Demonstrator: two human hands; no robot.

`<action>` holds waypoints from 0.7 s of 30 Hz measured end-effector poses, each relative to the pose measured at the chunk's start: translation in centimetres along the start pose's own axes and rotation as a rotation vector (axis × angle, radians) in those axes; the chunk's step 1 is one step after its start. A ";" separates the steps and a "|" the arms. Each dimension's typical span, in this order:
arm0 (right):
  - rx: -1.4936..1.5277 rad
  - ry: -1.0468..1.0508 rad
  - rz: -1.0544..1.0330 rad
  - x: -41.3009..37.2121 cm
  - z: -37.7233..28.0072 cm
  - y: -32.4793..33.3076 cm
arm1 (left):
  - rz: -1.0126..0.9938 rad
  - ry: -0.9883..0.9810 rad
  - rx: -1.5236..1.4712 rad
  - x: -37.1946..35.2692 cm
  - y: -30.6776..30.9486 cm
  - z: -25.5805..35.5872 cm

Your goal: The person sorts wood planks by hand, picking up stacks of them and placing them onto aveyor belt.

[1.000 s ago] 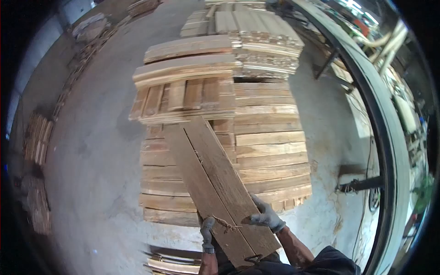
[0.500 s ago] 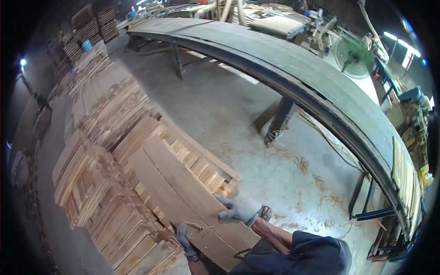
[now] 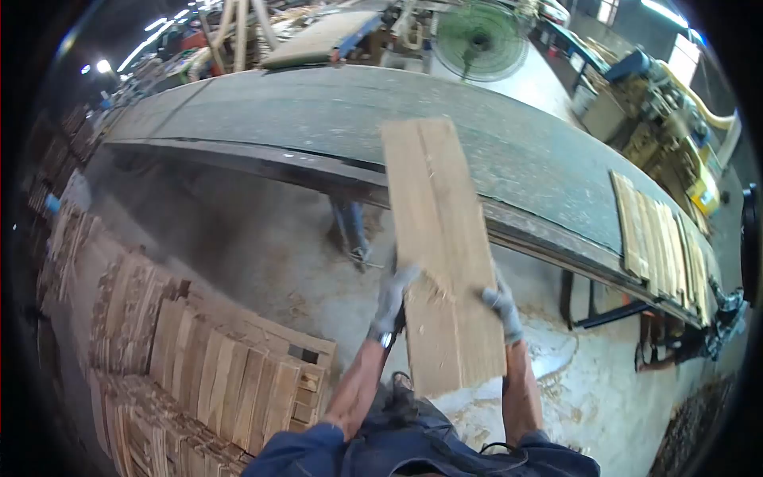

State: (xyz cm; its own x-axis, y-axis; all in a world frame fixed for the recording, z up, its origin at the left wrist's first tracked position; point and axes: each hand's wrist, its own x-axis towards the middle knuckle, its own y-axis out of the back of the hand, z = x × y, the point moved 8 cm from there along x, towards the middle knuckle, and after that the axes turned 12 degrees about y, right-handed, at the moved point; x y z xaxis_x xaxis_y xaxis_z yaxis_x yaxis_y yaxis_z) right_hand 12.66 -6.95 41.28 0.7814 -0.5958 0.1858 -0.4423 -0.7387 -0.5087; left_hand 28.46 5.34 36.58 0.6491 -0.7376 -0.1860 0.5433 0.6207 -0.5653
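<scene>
Two long wooden boards [image 3: 445,230], side by side with a seam between them, are held up in front of me. Grey-gloved, my left hand [image 3: 389,300] grips their left edge. On the opposite edge my right hand [image 3: 504,306], also gloved, is closed with its thumb over the top face. Wood shavings cling to the boards near the left thumb. Their far end overlaps the long green-topped table [image 3: 318,107] in this view; their near end points toward my body. Most fingers are hidden under the wood.
Stacked wooden slats [image 3: 222,381] stand on the floor at the lower left. A row of narrow boards [image 3: 656,238] lies on the table's right end. Beyond the table are a green fan [image 3: 481,41] and machinery [image 3: 652,111]. Shavings litter the floor.
The boards have been lifted away from the stack and swung right, up in front of the table. Both hands moved with them, and the view turned right.
</scene>
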 end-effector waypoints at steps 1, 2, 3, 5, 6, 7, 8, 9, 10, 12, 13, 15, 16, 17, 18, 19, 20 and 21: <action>0.011 0.004 0.033 1.5 -1.5 1.5 | -0.053 -0.047 0.059 2.3 -3.8 1.7; 0.023 0.011 0.072 3.0 -3.0 3.0 | -0.129 -0.036 0.001 6.2 -5.6 0.2; 0.035 0.029 0.112 4.4 -4.5 4.7 | -0.211 -0.026 -0.056 9.9 -7.5 -1.5; 0.034 0.016 0.217 7.0 -5.1 9.4 | -0.254 0.096 -0.076 14.1 -12.1 -2.4; 0.033 0.016 0.263 8.7 -5.7 11.9 | -0.279 0.151 -0.085 16.7 -14.5 -2.9; 0.045 -0.004 0.319 10.2 -6.2 14.0 | -0.301 0.186 -0.073 19.7 -16.2 -4.1; 0.062 -0.027 0.377 11.6 -6.3 15.8 | -0.319 0.224 -0.057 22.9 -17.5 -5.7; 0.090 -0.047 0.440 13.0 -6.2 17.7 | -0.339 0.266 -0.034 25.8 -18.6 -7.4; 0.027 -0.056 0.509 13.3 -5.6 21.3 | -0.330 0.158 0.086 27.0 -19.8 -7.4; -0.527 -0.202 0.466 17.2 -6.6 32.3 | -0.292 0.300 0.590 33.7 -23.5 -10.5; -0.799 -0.187 0.462 18.0 -9.2 33.4 | -0.273 0.375 0.866 35.6 -24.3 -12.4; -1.005 -0.097 0.532 21.8 -15.0 34.5 | -0.246 0.270 1.285 39.7 -28.9 -13.0; -1.055 -0.124 0.513 22.3 -16.2 33.8 | -0.235 0.217 1.488 39.8 -30.0 -13.8; -1.233 -0.260 0.560 22.0 -15.4 34.6 | -0.250 0.262 1.491 39.8 -30.8 -15.1; -1.419 -0.397 0.591 22.2 -14.8 34.7 | -0.259 0.294 1.482 39.2 -31.7 -14.8; -1.610 -0.535 0.609 22.2 -15.1 35.5 | -0.260 0.319 1.463 38.9 -32.7 -14.2; -1.566 -0.475 0.625 21.7 -14.9 37.1 | -0.255 0.279 1.422 38.4 -33.4 -13.2; -1.526 -0.410 0.631 20.8 -14.3 39.2 | -0.291 0.115 1.496 38.0 -34.7 -12.5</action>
State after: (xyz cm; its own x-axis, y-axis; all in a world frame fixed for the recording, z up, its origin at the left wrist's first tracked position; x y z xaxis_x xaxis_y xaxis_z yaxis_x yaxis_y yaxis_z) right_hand 5.28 -52.85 37.24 0.2774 -0.9594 -0.0513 -0.5041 -0.1908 0.8423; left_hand 27.61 -47.53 39.06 0.4232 -0.8496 -0.3149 0.7087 0.0938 0.6992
